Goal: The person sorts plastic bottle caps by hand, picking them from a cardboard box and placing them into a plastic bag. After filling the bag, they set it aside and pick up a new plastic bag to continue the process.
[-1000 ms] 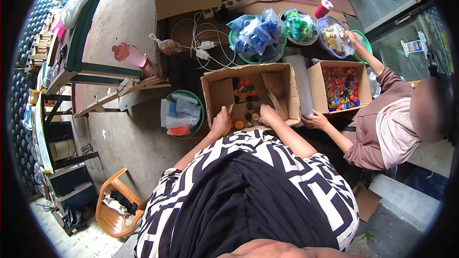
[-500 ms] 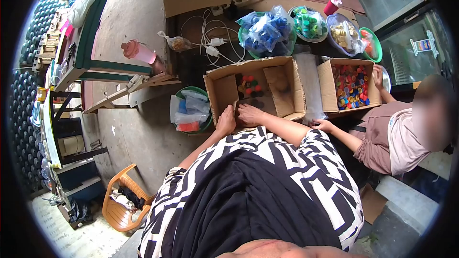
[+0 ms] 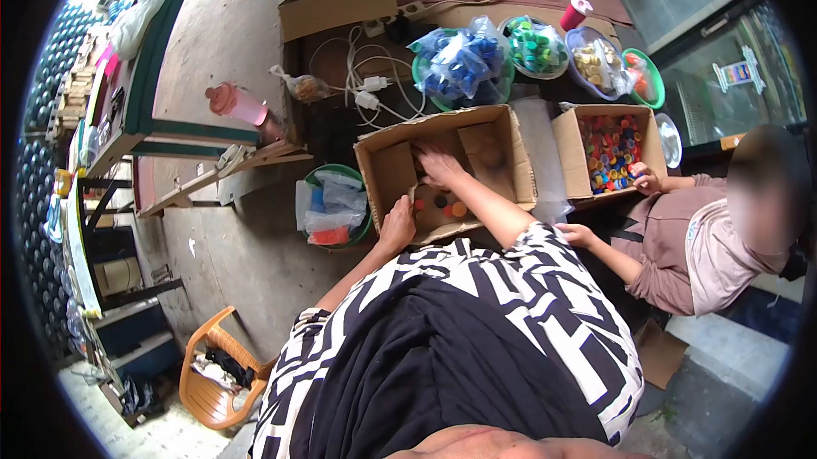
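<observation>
2 bare hands at the big box [image 3: 516, 161]. Right hand [image 3: 440, 168] reaches down at the far left, beside the left flap [image 3: 394, 166]; fingertips in shade, can't tell if they're apart or pinching anything. Left hand [image 3: 397, 222] is at the near left, fingers curled by the flap's near edge; can't confirm a grip. Loose caps [image 3: 459, 209] sit on the box floor toward the near wall: orange, red, dark.

Risks: right forearm crosses the box and hides part of the floor, so caps under it could be missed. Folded flaps could trap caps. Leaning on the near wall could bend it. Small box [image 3: 563, 153] looks well filled; a knock could spill its discs [image 3: 614, 153], and a co-worker's hand [image 3: 644, 178] is right there.

Materials: both boxes brown card, straight sides, worn rims. Caps round, look like hard plastic. Clear sheet [image 3: 542, 157] between the 2 boxes: thin, shiny, wrinkled. Green tub [image 3: 505, 89] behind: round, heaped with crinkly bags [image 3: 464, 55] of blue pieces.
</observation>
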A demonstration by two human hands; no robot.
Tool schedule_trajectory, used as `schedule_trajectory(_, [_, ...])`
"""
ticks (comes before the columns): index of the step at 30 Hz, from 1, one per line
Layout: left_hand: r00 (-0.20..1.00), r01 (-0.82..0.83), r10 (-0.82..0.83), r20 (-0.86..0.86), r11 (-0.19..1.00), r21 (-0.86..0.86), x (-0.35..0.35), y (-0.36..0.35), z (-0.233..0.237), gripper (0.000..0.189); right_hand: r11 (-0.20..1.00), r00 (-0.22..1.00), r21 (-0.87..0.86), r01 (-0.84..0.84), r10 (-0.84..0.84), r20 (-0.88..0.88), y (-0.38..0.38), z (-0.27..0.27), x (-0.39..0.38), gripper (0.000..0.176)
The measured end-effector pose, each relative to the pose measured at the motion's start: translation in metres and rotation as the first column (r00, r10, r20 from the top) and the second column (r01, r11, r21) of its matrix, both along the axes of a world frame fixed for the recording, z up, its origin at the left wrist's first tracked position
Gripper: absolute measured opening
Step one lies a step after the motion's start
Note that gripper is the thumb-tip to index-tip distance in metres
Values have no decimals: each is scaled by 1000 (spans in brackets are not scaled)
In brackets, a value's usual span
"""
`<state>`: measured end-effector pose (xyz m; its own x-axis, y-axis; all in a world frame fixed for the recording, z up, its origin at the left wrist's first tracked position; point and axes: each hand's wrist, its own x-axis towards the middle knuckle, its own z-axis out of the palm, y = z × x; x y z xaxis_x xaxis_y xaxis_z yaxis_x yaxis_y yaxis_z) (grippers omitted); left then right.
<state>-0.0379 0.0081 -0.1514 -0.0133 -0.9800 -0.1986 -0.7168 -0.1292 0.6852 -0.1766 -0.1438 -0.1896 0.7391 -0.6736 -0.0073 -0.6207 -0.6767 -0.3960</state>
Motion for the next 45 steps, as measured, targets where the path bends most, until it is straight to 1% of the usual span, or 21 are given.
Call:
schedule_trajectory(2, [1000,24,-23,12,1000,-19,0,0,-7,16,978,989,166,124,-109,-99,-10,-10,13,79])
schedule_trajectory(3, [999,25,-24,29,999,-35,0,-1,-10,16,984,990,105,140,-139,-16,-9,-29,16,81])
schedule_trajectory(6, [999,37,-36,22,999,-7,-1,-1,-11,14,983,984,78,167,-162,-71,-4,-17,15,69])
schedule_trajectory(8, [999,35,-36,40,999,25,-1,-3,-13,12,985,977,88,147,-131,-171,0,-11,13,51])
schedule_trajectory(12, [997,64,-65,40,998,14,-6,-6,-9,11,988,968,4,152,-148,-203,10,-18,-13,40])
schedule_trajectory(14, [994,97,-94,51,994,-53,-8,-10,-14,11,976,975,37,216,-218,39,18,18,-35,27])
schedule_trajectory(15, [994,95,-93,52,994,-56,-9,-12,-14,11,976,975,34,215,-216,40,19,34,-44,27])
schedule_trajectory(17, [992,107,-108,69,994,11,-12,-14,-15,14,938,872,46,342,-336,357,20,65,-67,18])
schedule_trajectory(19, [984,129,-133,116,991,36,-14,-15,1,16,860,756,24,509,-460,465,20,90,-99,12])
schedule_trajectory(23, [975,110,-129,182,988,113,-11,-15,22,26,618,483,154,771,-725,492,15,74,-178,13])
schedule_trajectory(25, [976,85,-95,198,995,55,-4,-11,17,29,515,450,189,836,-841,299,18,50,-211,18])
schedule_trajectory(27, [986,72,-61,152,995,-66,3,-9,22,27,585,584,-22,811,-811,-32,30,6,-242,26])
schedule_trajectory(30, [994,-2,8,110,998,-60,9,-6,30,24,597,593,-56,801,-802,-72,51,-58,-264,34])
schedule_trajectory(31, [996,-32,39,84,996,-83,10,-6,33,24,472,490,167,865,-868,-82,57,-20,-251,36])
schedule_trajectory(33, [996,-59,65,67,994,-90,11,-3,34,22,608,608,2,794,-794,23,64,-44,-261,30])
schedule_trajectory(35, [996,-85,87,16,991,-105,10,0,31,20,581,581,74,811,-813,18,55,-80,-278,26])
schedule_trajectory(36, [996,-91,91,-5,988,-124,7,1,34,18,542,546,147,828,-837,9,54,-77,-278,22])
schedule_trajectory(38, [996,-91,90,-12,989,-121,1,4,38,18,507,508,125,853,-861,26,54,-71,-279,17])
schedule_trajectory(41, [995,-103,100,-29,987,-120,-10,9,47,16,474,470,100,875,-881,59,51,-17,-267,10])
schedule_trajectory(43, [996,-83,79,-35,986,-148,-15,11,51,16,412,331,355,840,-905,267,44,7,-262,14])
schedule_trajectory(45, [994,-79,69,-83,988,-134,-20,14,52,16,442,339,313,841,-880,334,41,34,-256,15])
